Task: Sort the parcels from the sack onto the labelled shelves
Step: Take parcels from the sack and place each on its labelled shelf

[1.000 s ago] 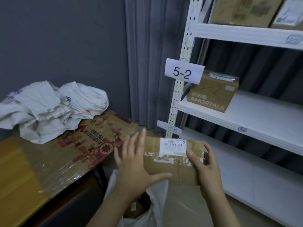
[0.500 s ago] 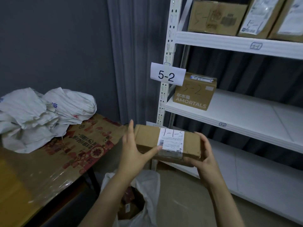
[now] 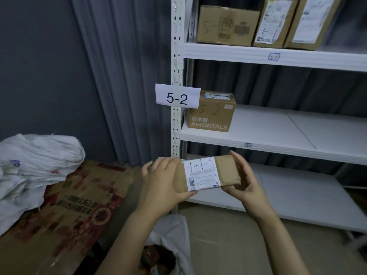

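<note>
A flat brown parcel marked 1-1-5 is held in the air before the white shelves, left hand gripping one end, right hand gripping the other; the open sack lies below, the 5-2 label above

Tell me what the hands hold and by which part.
The flat brown parcel, by its short ends: left hand wraps the left end, right hand cups the right end.

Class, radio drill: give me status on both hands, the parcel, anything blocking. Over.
Left hand and right hand grip parcel by its ends. Parcel off the shelves, label facing camera. Nothing in the way; sack below hands.
</note>
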